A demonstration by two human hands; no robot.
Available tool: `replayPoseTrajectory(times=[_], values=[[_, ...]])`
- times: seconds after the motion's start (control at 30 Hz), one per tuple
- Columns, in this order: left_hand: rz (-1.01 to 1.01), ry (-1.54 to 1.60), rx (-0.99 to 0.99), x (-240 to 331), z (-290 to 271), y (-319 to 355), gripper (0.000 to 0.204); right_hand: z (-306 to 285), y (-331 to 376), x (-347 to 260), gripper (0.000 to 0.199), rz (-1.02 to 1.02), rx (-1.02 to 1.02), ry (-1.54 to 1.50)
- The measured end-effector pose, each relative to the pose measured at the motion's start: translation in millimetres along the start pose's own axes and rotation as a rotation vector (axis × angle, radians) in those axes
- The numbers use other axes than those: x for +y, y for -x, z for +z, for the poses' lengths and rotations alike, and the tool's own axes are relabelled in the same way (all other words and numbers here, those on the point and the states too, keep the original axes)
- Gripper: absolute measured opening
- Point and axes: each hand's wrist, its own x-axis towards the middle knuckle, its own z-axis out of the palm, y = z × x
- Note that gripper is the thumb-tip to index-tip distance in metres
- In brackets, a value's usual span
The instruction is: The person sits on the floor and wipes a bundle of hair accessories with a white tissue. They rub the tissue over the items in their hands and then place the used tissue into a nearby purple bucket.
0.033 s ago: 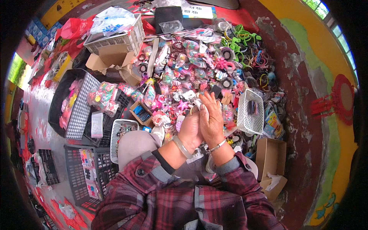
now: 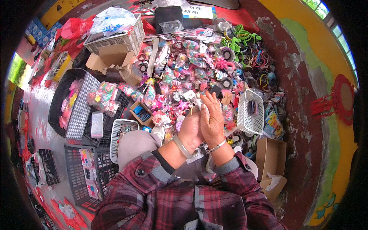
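My two hands meet above the pile, the right lying against the left. The fingers of my right hand (image 2: 212,122) are stretched out, pointing away from me. My left hand (image 2: 190,128) has its fingers mostly hidden behind the right, so what it may hold cannot be seen. A small white piece (image 2: 198,102) shows beside the fingertips, too small to name. Around and beyond my hands spreads a heap of hair accessories (image 2: 180,74), many in clear bags. A pink star-shaped piece (image 2: 183,104) and a pale pink fabric flower (image 2: 161,119) lie just left of my hands.
A white perforated basket (image 2: 251,111) stands at right, above an open cardboard box (image 2: 271,159). Green headbands (image 2: 241,42) lie at the far right. On the left are a small white basket (image 2: 114,147), a black crate (image 2: 76,172), a houndstooth-patterned box (image 2: 82,111) and another carton (image 2: 109,57).
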Motion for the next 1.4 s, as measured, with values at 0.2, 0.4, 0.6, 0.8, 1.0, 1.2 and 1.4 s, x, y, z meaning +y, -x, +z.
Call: replayPoseTrajectory(times=[0.2, 0.4, 0.6, 0.8, 1.0, 1.2, 1.4], values=[[-0.066, -0.083, -0.031, 1, 1, 3, 0.023, 2, -3, 9, 0.026, 0.401, 0.158, -0.512], [-0.107, 0.132, -0.074, 7, 0, -1, 0.026, -22, -10, 34, 0.044, 0.891, 0.176, -1.57], [-0.005, 0.155, -0.09, 18, -8, -11, 0.029, -51, -20, 31, 0.051, 0.709, 0.307, -1.488], [-0.036, 0.339, -0.342, 6, -14, -11, 0.045, -18, -1, -6, 0.04, -0.157, -0.284, -0.027], [0.041, -0.042, -0.032, -3, -2, -2, 0.029, -5, -9, 2, 0.035, -0.008, -0.023, 0.214], [-0.018, -0.095, -0.069, -8, -9, -1, 0.026, -10, -13, 20, 0.032, 0.471, 0.08, -0.417], [0.002, 0.12, -0.085, 2, -8, -11, 0.028, -29, -16, 35, 0.051, 0.968, 0.138, -1.54]])
